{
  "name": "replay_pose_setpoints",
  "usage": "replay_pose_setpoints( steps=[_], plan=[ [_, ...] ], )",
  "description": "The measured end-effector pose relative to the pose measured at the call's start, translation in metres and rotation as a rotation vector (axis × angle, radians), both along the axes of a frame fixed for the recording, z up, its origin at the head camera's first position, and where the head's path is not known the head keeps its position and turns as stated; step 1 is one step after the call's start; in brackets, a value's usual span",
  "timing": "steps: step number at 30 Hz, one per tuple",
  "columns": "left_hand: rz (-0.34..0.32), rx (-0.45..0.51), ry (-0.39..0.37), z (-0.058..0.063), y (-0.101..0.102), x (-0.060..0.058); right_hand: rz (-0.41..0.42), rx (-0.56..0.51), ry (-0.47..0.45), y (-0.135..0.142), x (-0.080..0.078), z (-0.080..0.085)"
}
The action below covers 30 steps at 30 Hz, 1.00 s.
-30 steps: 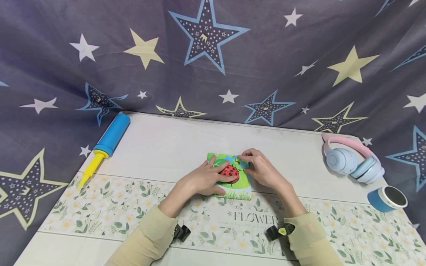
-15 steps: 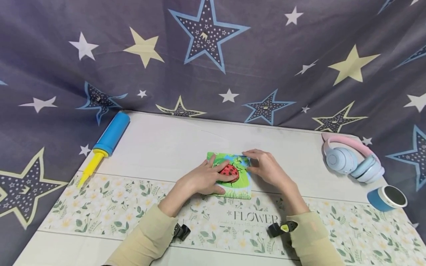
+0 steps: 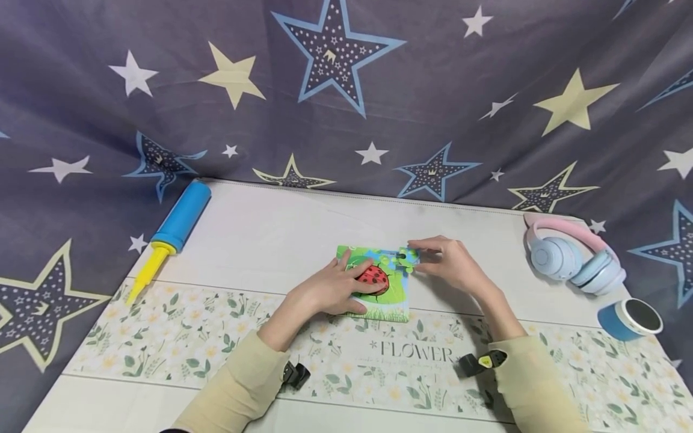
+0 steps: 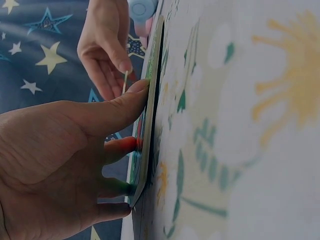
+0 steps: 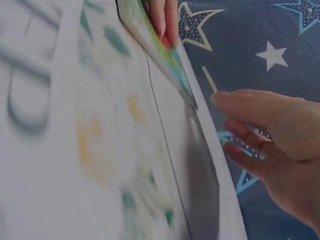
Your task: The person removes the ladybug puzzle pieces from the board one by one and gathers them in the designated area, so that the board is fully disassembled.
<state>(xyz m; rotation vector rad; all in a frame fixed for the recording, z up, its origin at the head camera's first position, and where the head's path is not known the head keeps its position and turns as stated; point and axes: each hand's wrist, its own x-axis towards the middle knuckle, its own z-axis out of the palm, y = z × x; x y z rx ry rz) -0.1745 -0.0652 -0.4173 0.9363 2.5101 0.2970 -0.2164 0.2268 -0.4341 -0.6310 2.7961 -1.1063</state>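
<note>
A ladybug jigsaw puzzle [image 3: 394, 302] lies on the table in front of the person. The left hand [image 3: 325, 290] rests on its left half with fingers spread across the board, partly covering the red ladybug. Between thumb and fingers the right hand [image 3: 453, 263] pinches a green and blue puzzle piece [image 3: 409, 260] at the puzzle's upper right corner. The right wrist view shows that puzzle piece [image 5: 209, 79] edge-on, raised apart from the board. From the left wrist, the thick edge of the board [image 4: 150, 115] shows beside the left thumb.
A blue and yellow hand pump [image 3: 181, 218] lies at the far left. Pink and blue headphones [image 3: 557, 261] and a blue cup [image 3: 622, 325] are at the right. A star-patterned curtain [image 3: 433, 120] hangs behind the table.
The right hand has moved right, drawing the puzzle piece up and away from the puzzle's upper right corner. The left hand stays in place on the board.
</note>
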Motion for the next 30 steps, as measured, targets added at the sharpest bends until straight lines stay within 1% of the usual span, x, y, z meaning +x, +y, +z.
replay_pose_setpoints(
  steps=[9, 15, 27, 30],
  plan=[
    [-0.011, 0.01, -0.004, -0.001, 0.001, 0.001, 0.014, 0.05, 0.039, 0.04, 0.003, 0.0],
    [-0.013, 0.008, 0.003, -0.001, -0.001, 0.0, 0.028, 0.099, 0.084, 0.066, 0.001, 0.005],
    [-0.002, 0.015, -0.002, 0.0, -0.002, 0.001, 0.004, 0.218, 0.152, 0.117, 0.005, 0.012],
    [0.0, 0.014, -0.004, 0.0, -0.001, 0.001, 0.002, 0.243, 0.189, 0.126, 0.007, 0.015]
  ],
)
